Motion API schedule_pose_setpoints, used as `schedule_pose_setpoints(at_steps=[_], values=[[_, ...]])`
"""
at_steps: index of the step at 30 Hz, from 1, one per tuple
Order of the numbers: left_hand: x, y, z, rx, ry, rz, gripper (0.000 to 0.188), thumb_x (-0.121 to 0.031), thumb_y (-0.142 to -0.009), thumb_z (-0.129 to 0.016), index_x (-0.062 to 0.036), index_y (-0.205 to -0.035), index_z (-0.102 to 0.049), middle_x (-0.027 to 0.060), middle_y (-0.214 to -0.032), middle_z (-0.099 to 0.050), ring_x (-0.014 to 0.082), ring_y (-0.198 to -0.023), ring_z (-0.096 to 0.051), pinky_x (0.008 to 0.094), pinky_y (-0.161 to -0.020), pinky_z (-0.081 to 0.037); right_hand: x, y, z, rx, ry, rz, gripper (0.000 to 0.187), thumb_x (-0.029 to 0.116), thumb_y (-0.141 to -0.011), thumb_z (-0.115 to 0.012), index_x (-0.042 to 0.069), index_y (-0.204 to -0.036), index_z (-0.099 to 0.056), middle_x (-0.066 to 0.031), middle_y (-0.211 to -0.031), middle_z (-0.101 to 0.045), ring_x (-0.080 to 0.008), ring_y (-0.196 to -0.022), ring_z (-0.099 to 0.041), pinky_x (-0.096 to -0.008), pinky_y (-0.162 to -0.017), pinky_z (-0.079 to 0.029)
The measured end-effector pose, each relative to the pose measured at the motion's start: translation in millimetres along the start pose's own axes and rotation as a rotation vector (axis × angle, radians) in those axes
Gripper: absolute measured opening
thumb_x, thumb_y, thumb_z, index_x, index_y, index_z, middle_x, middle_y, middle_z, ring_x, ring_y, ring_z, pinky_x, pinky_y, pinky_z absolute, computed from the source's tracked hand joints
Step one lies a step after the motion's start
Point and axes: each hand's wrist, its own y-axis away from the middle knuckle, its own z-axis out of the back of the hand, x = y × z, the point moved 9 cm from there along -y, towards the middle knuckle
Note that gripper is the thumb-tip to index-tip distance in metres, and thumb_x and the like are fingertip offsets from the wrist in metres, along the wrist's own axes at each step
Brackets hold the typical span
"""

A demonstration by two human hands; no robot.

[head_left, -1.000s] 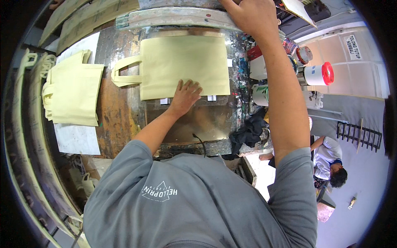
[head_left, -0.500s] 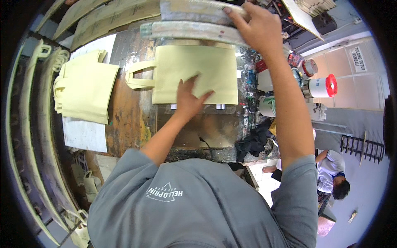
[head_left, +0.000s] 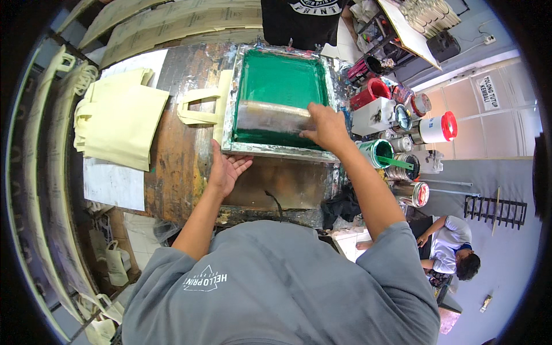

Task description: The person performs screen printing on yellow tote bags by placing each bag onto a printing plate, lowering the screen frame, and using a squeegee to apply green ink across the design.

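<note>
A screen-printing frame (head_left: 282,152) lies flat over a pale yellow tote bag (head_left: 220,108), whose handles and left strip stick out. Green ink (head_left: 282,72) covers the screen inside the frame. My right hand (head_left: 329,132) is closed on the right end of a squeegee (head_left: 270,117), which lies crosswise on the inked screen. At the frame's near left corner, my left hand (head_left: 226,171) is palm up with its fingers stretched out beside the near edge. Whether it touches the frame I cannot tell.
Left on the stained table (head_left: 178,161) lies a stack of yellow tote bags (head_left: 118,123). Open ink cans stand to the right, one green can (head_left: 374,152) with a green stick. Racks of bags (head_left: 57,172) line the left side. A seated person (head_left: 451,244) is at the lower right.
The frame, raised at the far side in my right hand, has come down over the bag. My right hand now grips the squeegee; my left hand has moved off the bag to the near left corner.
</note>
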Motion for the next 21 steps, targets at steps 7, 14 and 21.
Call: schedule_pose_setpoints(at_steps=[7,14,21], values=[[11,-5,4,-0.046,0.030,0.006,0.099,-0.082,-0.100,-0.038,-0.0031,-0.158,-0.032,0.0203,-0.133,-0.059,0.0324,-0.123,-0.063,0.0452,-0.110,-0.053,30,42,-32,-0.195,0.111,-0.029,0.052,0.026,-0.073,-0.090,0.015,-0.112,-0.058,-0.0045,-0.105,-0.061,-0.0288,-0.103,-0.058,-0.0482,-0.089,-0.038],[4,-2,1,-0.004,-0.017,0.013,0.101,-0.084,-0.099,-0.034,0.0004,-0.155,-0.036,0.0174,-0.132,-0.059,0.0298,-0.118,-0.063,0.0452,-0.110,-0.053,-8,-36,-46,-0.362,0.175,-0.025,0.044,0.020,-0.075,-0.088,0.016,-0.109,-0.060,-0.0037,-0.102,-0.061,-0.0288,-0.102,-0.058,-0.0489,-0.092,-0.038],[22,-12,16,-0.071,0.086,0.098,0.107,-0.089,-0.096,-0.031,-0.0001,-0.154,-0.038,0.0178,-0.133,-0.058,0.0299,-0.120,-0.062,0.0450,-0.109,-0.053,-70,-165,-60,-0.374,0.201,-0.054,0.048,0.023,-0.076,-0.088,0.017,-0.115,-0.060,-0.0025,-0.108,-0.064,-0.0279,-0.106,-0.060,-0.0500,-0.093,-0.040]])
